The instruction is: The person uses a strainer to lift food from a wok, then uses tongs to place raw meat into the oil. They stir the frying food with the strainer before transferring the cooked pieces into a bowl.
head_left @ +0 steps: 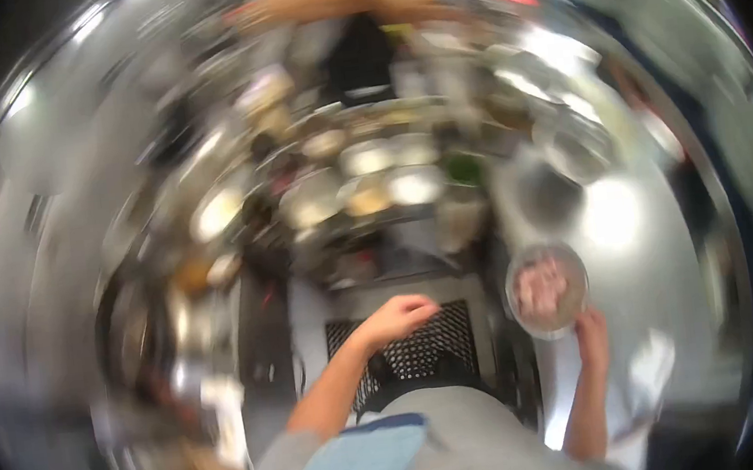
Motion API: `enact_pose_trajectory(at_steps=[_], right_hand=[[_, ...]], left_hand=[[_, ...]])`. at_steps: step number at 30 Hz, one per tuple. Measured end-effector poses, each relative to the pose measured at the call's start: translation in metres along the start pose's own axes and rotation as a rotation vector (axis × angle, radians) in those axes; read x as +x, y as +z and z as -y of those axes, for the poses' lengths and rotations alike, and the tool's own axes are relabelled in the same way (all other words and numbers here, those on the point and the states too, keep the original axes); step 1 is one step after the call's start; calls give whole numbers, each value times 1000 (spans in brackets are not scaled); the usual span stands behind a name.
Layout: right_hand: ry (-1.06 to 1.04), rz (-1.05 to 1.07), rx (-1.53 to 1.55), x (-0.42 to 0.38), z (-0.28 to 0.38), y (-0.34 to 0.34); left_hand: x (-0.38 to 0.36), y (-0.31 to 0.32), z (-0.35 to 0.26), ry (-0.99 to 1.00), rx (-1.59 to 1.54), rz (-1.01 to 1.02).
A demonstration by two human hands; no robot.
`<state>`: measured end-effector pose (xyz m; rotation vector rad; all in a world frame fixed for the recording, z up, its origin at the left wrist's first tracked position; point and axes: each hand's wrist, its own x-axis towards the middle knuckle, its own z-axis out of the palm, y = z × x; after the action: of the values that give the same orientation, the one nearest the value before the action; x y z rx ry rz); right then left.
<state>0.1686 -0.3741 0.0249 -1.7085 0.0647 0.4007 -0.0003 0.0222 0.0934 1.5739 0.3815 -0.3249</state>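
A round metal bowl (521,313) with pale pink pieces of what looks like raw meat (542,285) is at the right, over the edge of the steel counter. My right hand (592,330) grips its near right rim, the thumb side against the metal. My left hand (398,317) hangs in front of my body above the black perforated floor mat (425,349), fingers curled together and nothing showing in them. Motion blur softens the whole view.
A steel counter (645,298) runs along my right. Ahead stand several round containers, one with something green (462,169). A dark round pan (134,329) is at the left. Across the top reaches another person's arm (343,2).
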Motion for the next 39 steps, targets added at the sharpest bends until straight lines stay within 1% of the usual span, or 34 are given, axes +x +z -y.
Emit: enact_pose_trajectory(at_steps=[1, 3, 4, 6, 7, 8, 9, 10, 12, 13, 14, 15, 18, 19, 21, 23, 24, 25, 26, 27, 28, 29, 31, 32, 33, 34, 35, 36, 39], right_hand=[[-43, 363, 101, 21, 37, 74], [-29, 670, 176, 9, 72, 138], [-24, 797, 86, 11, 85, 167], [-62, 1029, -76, 7, 108, 231], [-98, 1147, -154, 4, 120, 264], [-73, 1256, -215, 10, 122, 299], [-58, 1377, -259, 20, 122, 318], [-58, 1435, -297, 2, 135, 347], [-66, 1576, -394, -47, 157, 403], [-69, 1684, -452, -61, 156, 429], [-68, 1794, -513, -73, 149, 458], [-63, 1895, -573, -90, 138, 484], [86, 2038, -638, -162, 89, 543], [251, 2107, -659, -189, 69, 560], [105, 2123, -886, -254, 42, 577], [-100, 2312, -955, -317, -6, 597], [-207, 2447, -893, -354, -31, 608], [-112, 2463, -842, -393, -49, 612], [2, 2443, -768, -438, -58, 609], [154, 2368, -695, -478, -76, 610], [288, 2396, -502, -508, -132, 629], [447, 2190, -445, -550, -143, 623], [599, 2090, -401, -607, -161, 617], [697, 2046, -474, -627, -162, 621], [795, 1995, -551, -642, -163, 623], [887, 1939, -631, -652, -164, 623], [1011, 1811, -682, -655, -150, 619], [1041, 1833, -642, -649, -137, 613], [1116, 1910, -506, -614, -109, 596]], left_hand=[[-22, -19, 16, -30, -238, -27], [-39, -48, 31, 10, -473, -117], [-53, -67, 45, 20, -567, -97], [-114, -86, 40, 142, -733, -150], [-136, -97, 51, 247, -812, -106], [-162, -103, 55, 264, -731, -180], [-180, -88, 54, 256, -708, -264], [-205, -86, 61, 248, -704, -340], [-242, -81, 105, 262, -727, -383], [-257, -70, 125, 279, -770, -480], [-271, -56, 145, 339, -851, -526], [-290, -42, 159, 367, -867, -638], [-341, 9, 222, 448, -961, -960], [-358, 31, 238, 469, -989, -1073], [-387, 84, 260, 379, -1040, -1349], [-407, 136, 274, 444, -1146, -1572], [-418, 165, 277, 370, -1189, -1705], [-425, 193, 278, 291, -1223, -1833], [-425, 222, 285, 258, -1112, -1983], [-420, 249, 291, 223, -988, -2125], [-419, 270, 286, 266, -1111, -2214], [-414, 289, 275, 309, -1239, -2300], [-395, 317, 256, 413, -1336, -2514], [-384, 329, 243, 475, -1335, -2576], [-374, 338, 236, 605, -1309, -2599], [-365, 337, 222, 681, -1358, -2664], [-354, 348, 228, 732, -1381, -2672], [-344, 355, 235, 790, -1406, -2678], [-330, 347, 240, 921, -1458, -2636]])
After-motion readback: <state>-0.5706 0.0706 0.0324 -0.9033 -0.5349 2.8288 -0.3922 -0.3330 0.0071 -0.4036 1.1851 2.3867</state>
